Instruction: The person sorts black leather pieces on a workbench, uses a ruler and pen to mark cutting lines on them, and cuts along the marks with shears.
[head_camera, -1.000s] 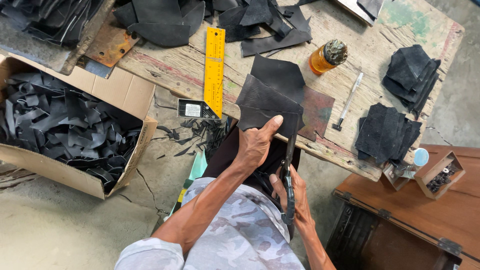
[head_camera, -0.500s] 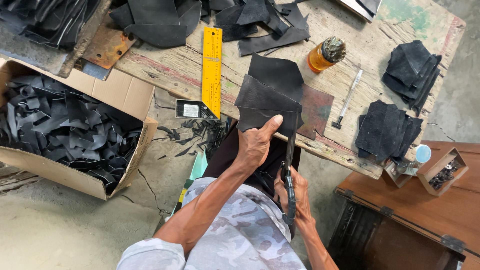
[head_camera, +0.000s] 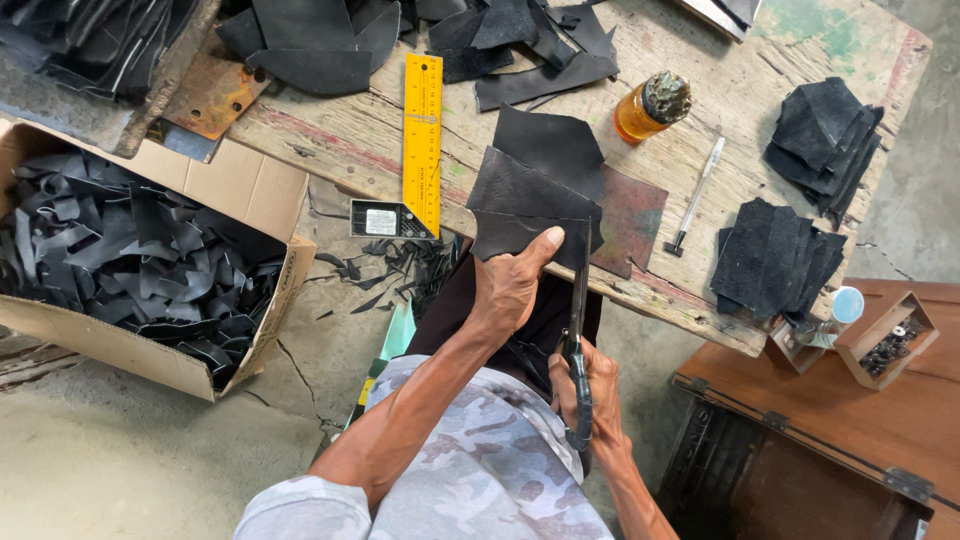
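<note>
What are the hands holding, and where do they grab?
The left hand pinches the black sheet at its near edge, thumb on top. The right hand grips the scissors by their black handles.

My left hand pins the black leather sheet on the worn wooden bench, right of the yellow metal square ruler; my right hand holds the black-handled shears beside it.

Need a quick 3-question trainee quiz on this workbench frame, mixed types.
1. True or false: the right hand holds scissors.
2. What does the left hand grip? A) yellow ruler B) black leather piece C) pen
3. Fill in: black scraps fill the cardboard ____.

Key: 1 true; 2 B; 3 box.
</note>
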